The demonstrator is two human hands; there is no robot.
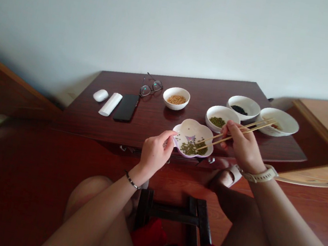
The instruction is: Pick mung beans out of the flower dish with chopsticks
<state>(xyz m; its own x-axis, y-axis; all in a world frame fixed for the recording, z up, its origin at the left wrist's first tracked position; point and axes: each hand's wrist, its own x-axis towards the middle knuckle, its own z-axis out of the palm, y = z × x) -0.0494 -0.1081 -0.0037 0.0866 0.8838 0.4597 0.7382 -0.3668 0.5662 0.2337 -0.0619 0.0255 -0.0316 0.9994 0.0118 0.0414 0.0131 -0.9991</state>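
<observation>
My left hand [155, 150] pinches the left rim of a flower-shaped white dish [192, 132] that holds mixed green and yellow beans, at the front edge of the dark wooden table [152, 117]. My right hand [242, 145] grips a pair of wooden chopsticks [254, 126]; their tips reach down into the beans in that dish. A white bowl of green beans [221, 118] sits just behind the dish, close to my right hand.
Further back stand a bowl of yellow beans [176, 98], a bowl of black beans [243, 107] and a wide white bowl [281, 122]. Glasses [151, 87], a black phone [126, 107], a white case [110, 104] and a white mouse [100, 95] lie at the left. A small stool [173, 215] is between my knees.
</observation>
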